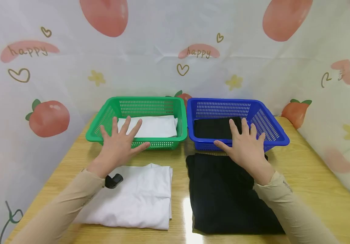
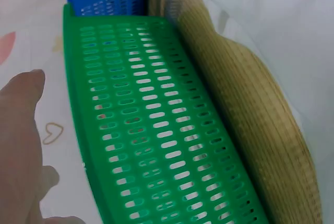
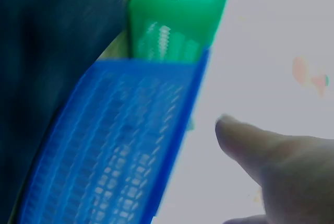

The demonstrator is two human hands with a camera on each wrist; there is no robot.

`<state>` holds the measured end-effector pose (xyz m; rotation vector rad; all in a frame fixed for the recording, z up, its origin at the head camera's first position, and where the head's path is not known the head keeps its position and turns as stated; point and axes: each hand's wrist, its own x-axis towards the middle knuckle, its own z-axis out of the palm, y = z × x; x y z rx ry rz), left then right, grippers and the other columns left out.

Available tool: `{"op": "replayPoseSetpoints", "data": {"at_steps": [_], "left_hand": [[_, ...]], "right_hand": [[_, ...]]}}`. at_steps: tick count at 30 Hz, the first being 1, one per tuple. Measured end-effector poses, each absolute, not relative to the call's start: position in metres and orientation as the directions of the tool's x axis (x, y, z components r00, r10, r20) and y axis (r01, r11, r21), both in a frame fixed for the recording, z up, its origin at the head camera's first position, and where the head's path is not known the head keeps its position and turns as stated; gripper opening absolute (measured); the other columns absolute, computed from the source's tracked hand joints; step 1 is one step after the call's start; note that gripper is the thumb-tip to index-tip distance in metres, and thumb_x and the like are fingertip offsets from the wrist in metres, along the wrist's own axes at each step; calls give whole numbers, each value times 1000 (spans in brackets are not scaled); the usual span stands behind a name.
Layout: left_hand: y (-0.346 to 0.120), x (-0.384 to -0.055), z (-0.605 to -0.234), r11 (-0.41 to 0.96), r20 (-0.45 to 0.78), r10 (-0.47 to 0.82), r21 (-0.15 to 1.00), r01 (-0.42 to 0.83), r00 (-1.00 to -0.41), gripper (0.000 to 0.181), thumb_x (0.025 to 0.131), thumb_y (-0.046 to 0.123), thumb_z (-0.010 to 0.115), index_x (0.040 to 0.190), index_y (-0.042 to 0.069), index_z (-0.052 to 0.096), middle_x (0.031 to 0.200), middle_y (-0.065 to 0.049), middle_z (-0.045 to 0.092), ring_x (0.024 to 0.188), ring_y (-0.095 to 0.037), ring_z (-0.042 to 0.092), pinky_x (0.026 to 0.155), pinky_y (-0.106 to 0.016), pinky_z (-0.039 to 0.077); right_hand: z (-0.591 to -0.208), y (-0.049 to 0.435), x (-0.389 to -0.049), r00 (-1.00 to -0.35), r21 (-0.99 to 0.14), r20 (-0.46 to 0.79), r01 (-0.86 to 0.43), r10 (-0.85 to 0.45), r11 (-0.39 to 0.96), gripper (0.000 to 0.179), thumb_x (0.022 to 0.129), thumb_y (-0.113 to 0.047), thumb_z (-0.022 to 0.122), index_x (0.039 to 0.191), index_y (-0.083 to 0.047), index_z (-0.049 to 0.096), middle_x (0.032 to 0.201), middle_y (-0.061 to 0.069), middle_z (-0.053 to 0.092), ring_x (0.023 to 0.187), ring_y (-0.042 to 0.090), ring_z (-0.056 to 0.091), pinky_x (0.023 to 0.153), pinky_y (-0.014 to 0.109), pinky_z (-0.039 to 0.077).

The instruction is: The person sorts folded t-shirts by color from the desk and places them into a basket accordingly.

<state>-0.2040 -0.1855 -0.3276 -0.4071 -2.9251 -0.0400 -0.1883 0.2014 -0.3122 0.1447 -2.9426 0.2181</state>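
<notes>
My left hand [image 1: 117,145] is spread above the front rim of a green plastic basket [image 1: 181,117], fingers straight and holding nothing. Inside that basket lies a folded white cloth [image 1: 156,126]. Over the front of a blue plastic basket [image 1: 272,125] my right hand [image 1: 246,145] is likewise spread, with nothing in it. A folded black cloth [image 1: 214,128] lies in the blue basket. On the table in front of the green basket is a larger folded white cloth [image 1: 141,200], and before the blue one a larger folded black cloth [image 1: 223,200], partly hidden by the right forearm.
Both baskets stand side by side at the back of a wooden table [image 1: 309,176]. Behind them hangs a white backdrop [image 1: 150,44] printed with fruit, hearts and words. A strip of bare wood runs between the two cloths on the table.
</notes>
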Motion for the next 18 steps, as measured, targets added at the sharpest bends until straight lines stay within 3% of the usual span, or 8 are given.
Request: {"op": "replayPoseSetpoints", "data": {"at_steps": [5,10,13,18], "left_hand": [[-191,-194,-321,943,262,283,101,318,-922,83,95,72,36,159,22,19,160,-19,16,143,-51,2,105,-73,0],[-206,-177,-317,846,346,301,333,417,-888,68,99,53,52,156,21,33,156,-14,31,142,-43,19,108,-65,18],[-219,-169,-319,754,341,334,463,466,-879,59,100,42,57,153,28,38,153,-5,38,141,-35,27,105,-62,28],[-238,-162,-327,651,266,404,588,480,-875,52,101,32,58,151,34,41,148,4,46,133,-25,44,101,-54,38]], "right_hand": [[-305,185,-174,-944,-251,307,-200,-118,947,82,94,-59,55,152,-5,34,150,32,28,133,53,27,102,72,23],[-301,169,-163,-936,-451,321,-285,-145,846,69,97,-50,58,149,-6,43,146,25,37,133,47,34,102,65,33],[-304,161,-159,-933,-570,326,-322,-151,756,60,97,-44,61,145,-10,50,142,18,46,128,38,43,99,59,40],[-316,152,-156,-940,-759,283,-340,-189,555,45,95,-36,67,135,-17,62,118,6,66,106,22,62,88,46,52]]}}
